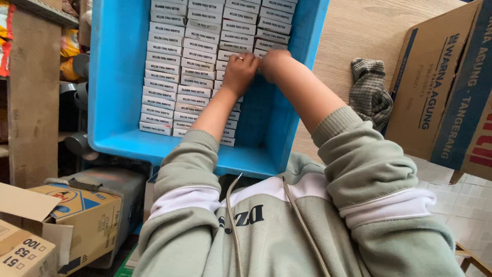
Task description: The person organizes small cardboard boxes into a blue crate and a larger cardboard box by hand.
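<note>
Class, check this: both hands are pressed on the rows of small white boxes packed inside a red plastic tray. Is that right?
Not quite. The head view shows the tray is blue, not red. The rest holds: left hand and right hand are on the small white boxes.

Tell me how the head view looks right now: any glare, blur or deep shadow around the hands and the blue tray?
Head view: even daylight, no glare on the blue tray; left hand and right hand slightly soft, small boxes sharp; soft shadow on the tray floor under the forearms; dark shelving at far left; mild wide-angle bending at edges.
</note>
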